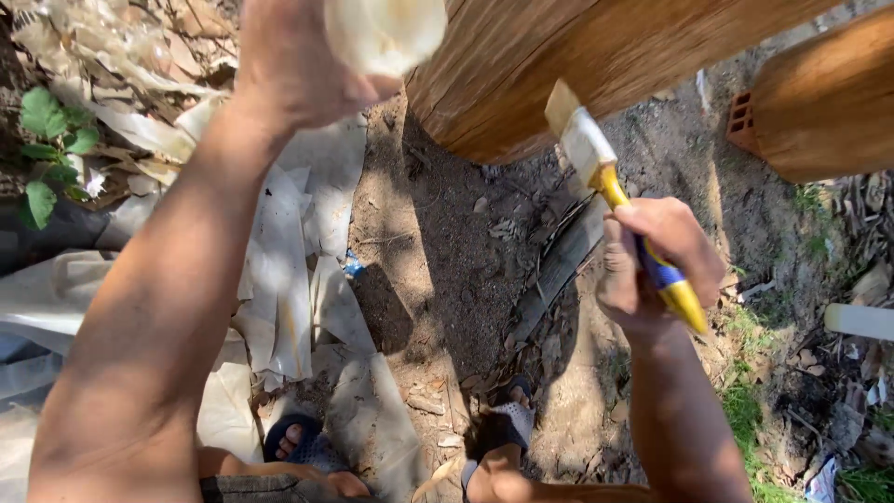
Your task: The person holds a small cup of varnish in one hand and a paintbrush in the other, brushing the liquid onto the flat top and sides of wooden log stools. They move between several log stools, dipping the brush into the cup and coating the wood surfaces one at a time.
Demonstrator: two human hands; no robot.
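Note:
My right hand (652, 265) grips a paintbrush (596, 163) by its yellow and blue handle, the pale bristles pointing up toward a large brown wooden log (559, 65). The bristle tip sits just below the log's surface. My left hand (298, 65) is raised at the top, closed around a pale, translucent container (384, 33) that is blurred and partly cut off by the frame edge. A second log end (824, 102) lies at the upper right.
Bare dirt (447, 270) lies below, with my sandalled feet (503, 424) at the bottom. Crumpled white plastic sheeting (289, 279) covers the left. A red hollow brick (742, 121) props the right log. Green leaves (51, 140) grow at far left.

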